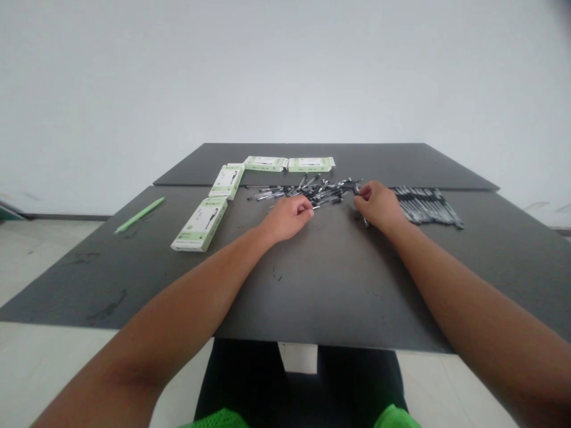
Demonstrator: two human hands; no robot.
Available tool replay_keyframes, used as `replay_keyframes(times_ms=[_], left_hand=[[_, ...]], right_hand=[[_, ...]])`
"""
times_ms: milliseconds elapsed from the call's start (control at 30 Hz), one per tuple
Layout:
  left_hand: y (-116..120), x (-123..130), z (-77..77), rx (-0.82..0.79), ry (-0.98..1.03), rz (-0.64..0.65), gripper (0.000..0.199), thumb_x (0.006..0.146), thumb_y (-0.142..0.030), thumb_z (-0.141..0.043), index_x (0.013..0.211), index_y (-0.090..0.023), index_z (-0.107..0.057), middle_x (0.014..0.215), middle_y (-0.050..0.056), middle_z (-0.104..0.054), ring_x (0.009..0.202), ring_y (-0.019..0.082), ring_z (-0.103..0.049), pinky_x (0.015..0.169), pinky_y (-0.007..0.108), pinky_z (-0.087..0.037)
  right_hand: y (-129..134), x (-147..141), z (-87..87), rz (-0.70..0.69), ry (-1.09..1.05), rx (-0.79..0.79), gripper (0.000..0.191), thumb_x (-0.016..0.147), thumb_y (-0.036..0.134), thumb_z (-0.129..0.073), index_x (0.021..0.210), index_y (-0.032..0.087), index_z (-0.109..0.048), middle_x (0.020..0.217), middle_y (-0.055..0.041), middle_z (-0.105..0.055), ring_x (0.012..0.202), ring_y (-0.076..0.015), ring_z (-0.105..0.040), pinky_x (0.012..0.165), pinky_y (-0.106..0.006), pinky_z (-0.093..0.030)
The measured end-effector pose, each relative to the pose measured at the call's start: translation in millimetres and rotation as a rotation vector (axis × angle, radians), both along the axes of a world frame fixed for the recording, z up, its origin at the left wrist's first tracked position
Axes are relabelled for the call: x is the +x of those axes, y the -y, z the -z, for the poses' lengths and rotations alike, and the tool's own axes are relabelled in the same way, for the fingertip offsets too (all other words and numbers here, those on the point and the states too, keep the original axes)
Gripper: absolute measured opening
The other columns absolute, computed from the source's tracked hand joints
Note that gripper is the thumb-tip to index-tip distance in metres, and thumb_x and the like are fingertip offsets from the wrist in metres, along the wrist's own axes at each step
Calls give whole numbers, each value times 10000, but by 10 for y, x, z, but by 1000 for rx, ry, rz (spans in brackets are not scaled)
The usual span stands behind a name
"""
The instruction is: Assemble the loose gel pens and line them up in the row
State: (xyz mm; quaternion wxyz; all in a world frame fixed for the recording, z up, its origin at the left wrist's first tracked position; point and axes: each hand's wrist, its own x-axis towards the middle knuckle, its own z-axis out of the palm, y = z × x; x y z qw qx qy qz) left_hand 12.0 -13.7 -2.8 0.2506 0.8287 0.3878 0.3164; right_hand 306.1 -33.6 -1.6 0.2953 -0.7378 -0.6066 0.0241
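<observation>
A loose heap of black-and-clear pens (319, 191) lies in the middle of the dark table. At its near edge, my left hand (289, 217) is closed with curled fingers around a pen, whose thin end pokes out by the fingertips. My right hand (378, 203) sits right of the heap, thumb and fingers pinched on a pen (366, 223) that shows below the hand; its middle is hidden. Just beyond that hand, several pens lie side by side in a neat row (428, 207), partly covered by the hand and wrist.
Four-sided pale green pen boxes stand left and behind the heap: a near box (200, 224), one behind it (227, 181), and two at the back (266, 163), (311, 164). A green pen-like stick (140, 215) lies far left. A seam (187, 185) crosses the table (312, 285).
</observation>
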Motion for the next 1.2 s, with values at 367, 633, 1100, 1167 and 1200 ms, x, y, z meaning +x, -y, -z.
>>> replay_keyframes(times_ms=[367, 633, 1100, 1167, 1200], left_hand=[[17, 7, -24, -36, -30, -4, 113, 948, -294, -721, 974, -202, -781, 884, 26, -806, 803, 182, -725, 757, 322, -498], [40, 0, -34, -46, -40, -12, 126, 954, -292, -711, 991, -198, -786, 875, 23, -802, 783, 170, -706, 768, 314, -515], [23, -10, -28, -29, -48, -12, 134, 950, -293, -717, 1000, -199, -797, 899, 31, -815, 795, 175, -716, 786, 321, -535], [26, -10, -31, -31, -46, -13, 133, 950, -294, -717, 997, -199, -798, 901, 31, -816, 797, 175, -717, 789, 322, -536], [26, -9, -32, -33, -46, -14, 132, 950, -293, -717, 996, -200, -798, 902, 32, -816, 798, 176, -717, 789, 322, -537]], right_hand=[[-44, -57, -30, 46, 265, -137, 245, 979, 293, -618, 1015, 169, -826, 1095, -203, -793, 962, -321, -730, 866, -406, -544], [-34, -106, -85, 65, 311, -230, 317, 987, 255, -580, 1150, 161, -835, 1209, -219, -786, 1073, -341, -752, 940, -413, -563], [-10, -110, -102, 98, 302, -236, 306, 925, 233, -605, 1121, 150, -824, 1144, -227, -809, 1072, -371, -776, 904, -437, -602], [-6, -106, -105, 98, 298, -235, 311, 925, 235, -602, 1123, 151, -826, 1142, -230, -808, 1073, -373, -776, 903, -443, -603], [-5, -105, -106, 96, 296, -234, 314, 924, 236, -600, 1123, 150, -827, 1142, -233, -806, 1073, -377, -776, 902, -449, -603]])
